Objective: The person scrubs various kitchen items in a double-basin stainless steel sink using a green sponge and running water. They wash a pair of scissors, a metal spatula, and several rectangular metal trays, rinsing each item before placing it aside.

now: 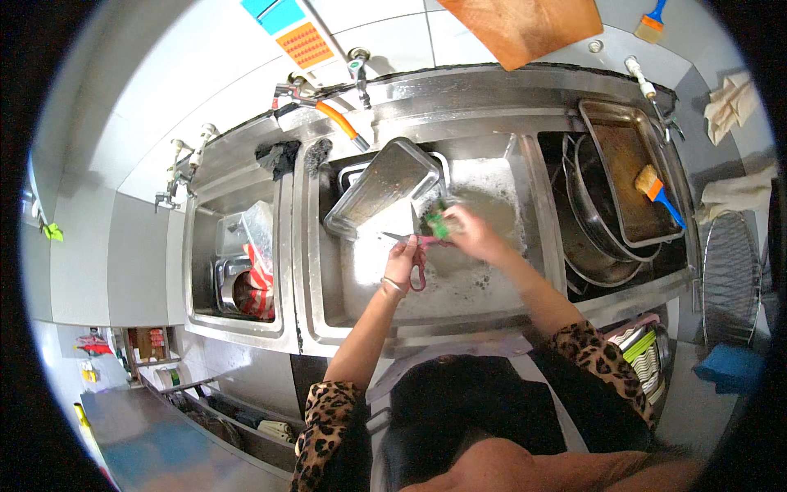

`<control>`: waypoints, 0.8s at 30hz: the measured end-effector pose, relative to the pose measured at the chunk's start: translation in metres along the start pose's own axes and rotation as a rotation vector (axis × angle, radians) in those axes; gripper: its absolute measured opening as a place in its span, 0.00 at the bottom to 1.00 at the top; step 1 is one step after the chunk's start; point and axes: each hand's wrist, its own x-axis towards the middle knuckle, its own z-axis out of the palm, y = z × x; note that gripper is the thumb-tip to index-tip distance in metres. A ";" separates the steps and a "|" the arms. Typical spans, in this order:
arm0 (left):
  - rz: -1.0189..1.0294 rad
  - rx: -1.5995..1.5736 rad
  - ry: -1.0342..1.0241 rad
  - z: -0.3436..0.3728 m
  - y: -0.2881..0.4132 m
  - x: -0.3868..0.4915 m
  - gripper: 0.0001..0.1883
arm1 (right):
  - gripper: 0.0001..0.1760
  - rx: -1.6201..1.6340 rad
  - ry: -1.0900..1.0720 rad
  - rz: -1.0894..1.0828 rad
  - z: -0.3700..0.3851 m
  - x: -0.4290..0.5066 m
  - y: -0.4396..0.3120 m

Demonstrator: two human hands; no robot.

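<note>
My left hand [403,264] grips a pair of scissors [420,264] with reddish handles, their blades spread apart, over the middle sink. Close beside it on the right, my right hand [470,230] is blurred and holds a green scouring pad [438,225] against or just above one scissor handle; which of the two I cannot tell. Behind the hands a metal baking tray [387,184] leans at the back left of the middle sink [544,221], over another pan that it partly covers. Cloudy, foamy water [492,203] lies in the basin.
An orange-sleeved faucet [337,120] reaches over the back rim, near a steel wool scrubber [318,154] and a black cloth or bag [278,158]. The left sink holds containers and a red-striped cloth [259,286]. The right sink holds large pans, a baking tray [627,154] and a brush [661,195].
</note>
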 end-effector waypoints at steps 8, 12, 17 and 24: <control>0.002 0.064 -0.096 -0.006 0.008 -0.007 0.14 | 0.37 -0.065 -0.529 0.117 0.010 0.011 0.015; 0.062 0.036 -0.041 -0.010 0.019 -0.011 0.14 | 0.34 0.001 -0.517 0.195 -0.013 0.004 0.012; 0.155 -0.028 -0.022 0.004 0.025 -0.017 0.15 | 0.29 0.197 -0.291 0.245 -0.014 -0.008 0.041; 0.147 -0.128 0.036 0.028 0.021 -0.010 0.10 | 0.27 0.187 0.337 0.047 0.053 0.000 0.045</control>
